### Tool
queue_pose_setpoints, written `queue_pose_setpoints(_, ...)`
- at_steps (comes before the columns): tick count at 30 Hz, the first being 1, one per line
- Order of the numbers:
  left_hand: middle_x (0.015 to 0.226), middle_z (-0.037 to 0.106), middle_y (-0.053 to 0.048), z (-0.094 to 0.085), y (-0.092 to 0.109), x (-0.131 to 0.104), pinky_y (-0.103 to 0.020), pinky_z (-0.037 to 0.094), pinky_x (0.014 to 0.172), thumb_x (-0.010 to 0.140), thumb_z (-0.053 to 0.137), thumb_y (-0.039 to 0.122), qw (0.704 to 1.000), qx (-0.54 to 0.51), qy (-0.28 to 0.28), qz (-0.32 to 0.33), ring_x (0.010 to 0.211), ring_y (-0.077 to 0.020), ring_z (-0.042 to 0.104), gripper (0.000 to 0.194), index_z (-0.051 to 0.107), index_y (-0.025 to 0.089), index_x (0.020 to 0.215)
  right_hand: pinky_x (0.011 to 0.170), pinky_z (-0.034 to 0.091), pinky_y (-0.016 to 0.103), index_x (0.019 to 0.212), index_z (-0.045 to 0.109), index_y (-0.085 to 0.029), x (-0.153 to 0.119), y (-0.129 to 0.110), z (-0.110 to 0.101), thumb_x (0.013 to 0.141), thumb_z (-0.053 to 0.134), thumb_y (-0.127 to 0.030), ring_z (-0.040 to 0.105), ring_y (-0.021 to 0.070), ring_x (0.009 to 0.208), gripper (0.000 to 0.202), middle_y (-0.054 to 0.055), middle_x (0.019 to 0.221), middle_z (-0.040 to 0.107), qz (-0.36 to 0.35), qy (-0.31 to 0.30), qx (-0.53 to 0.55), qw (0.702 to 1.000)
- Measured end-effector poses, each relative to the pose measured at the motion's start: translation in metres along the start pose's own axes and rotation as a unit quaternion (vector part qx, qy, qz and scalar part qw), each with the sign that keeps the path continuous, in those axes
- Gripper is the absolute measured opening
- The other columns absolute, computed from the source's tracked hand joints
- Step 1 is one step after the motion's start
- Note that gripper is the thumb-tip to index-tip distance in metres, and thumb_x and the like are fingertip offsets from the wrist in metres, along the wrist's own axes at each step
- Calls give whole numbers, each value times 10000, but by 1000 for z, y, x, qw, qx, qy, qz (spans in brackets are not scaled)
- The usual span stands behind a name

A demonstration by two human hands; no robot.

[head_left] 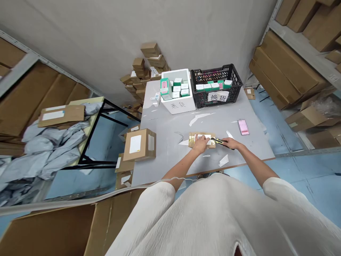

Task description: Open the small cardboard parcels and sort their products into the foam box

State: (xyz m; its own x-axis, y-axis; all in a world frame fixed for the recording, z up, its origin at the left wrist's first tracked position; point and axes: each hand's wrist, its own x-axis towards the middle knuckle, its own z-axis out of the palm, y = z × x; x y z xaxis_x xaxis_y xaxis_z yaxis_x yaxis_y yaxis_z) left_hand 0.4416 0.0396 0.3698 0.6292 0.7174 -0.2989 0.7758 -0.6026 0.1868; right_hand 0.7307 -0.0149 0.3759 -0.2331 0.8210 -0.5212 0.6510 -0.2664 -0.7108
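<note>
Plain grey wall, pale blue floor, metal shelving on either side

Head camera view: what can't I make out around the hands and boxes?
All in the head view:
Small taped box: top partly covered by the left hand; any print is too small to read.
Cutter in the right hand: tip too small to tell whether it touches the box.
Pink item: surface pixelated.
Black crate: lower contents mostly hidden by its front.
Large cardboard box, lower left: cut off by picture edges.
</note>
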Motion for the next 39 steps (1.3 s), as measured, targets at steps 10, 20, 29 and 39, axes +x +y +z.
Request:
queue_pose_setpoints(10, 1381, 606, -98, -3, -2, -1, -650, 149, 1332, 971, 721, 307, 1000, 10, -4, 3, 1210, -304, 677, 467, 576, 327, 1414, 627, 474, 249, 873, 652, -219, -7, 7, 13, 950, 617, -534, 585, 159, 680, 326, 2, 755, 654, -12, 12, 39, 999)
queue_pose_setpoints(20, 1389, 581, -101, 0, -5, -3, -649, 141, 1335, 973, 719, 280, 1000, -14, 6, 2, 1224, -307, 672, 490, 582, 336, 1440, 601, 446, 247, 893, 641, -225, -5, 4, 15, 974, 591, -537, 573, 148, 664, 327, 3, 802, 674, -16, 6, 32, 999)
queue_pose_setpoints(29, 1392, 588, -108, 3, -9, -3, -595, 181, 1341, 960, 707, 246, 1000, -25, 15, 9, 1276, -310, 649, 507, 563, 311, 1441, 661, 505, 244, 920, 625, -222, -7, 9, 10, 984, 618, -517, 639, 162, 733, 302, 19, 816, 698, -5, 69, 81, 994)
queue_pose_setpoints(39, 1575, 501, -137, -4, -9, 11, -436, 419, 1156, 1066, 504, 233, 994, -70, 70, -47, 1258, -285, 656, 490, 468, 283, 1552, 777, 562, 302, 1243, 646, -228, -26, 14, 27, 1068, 505, -558, 687, 180, 784, 400, 44, 977, 770, 17, 137, 88, 987)
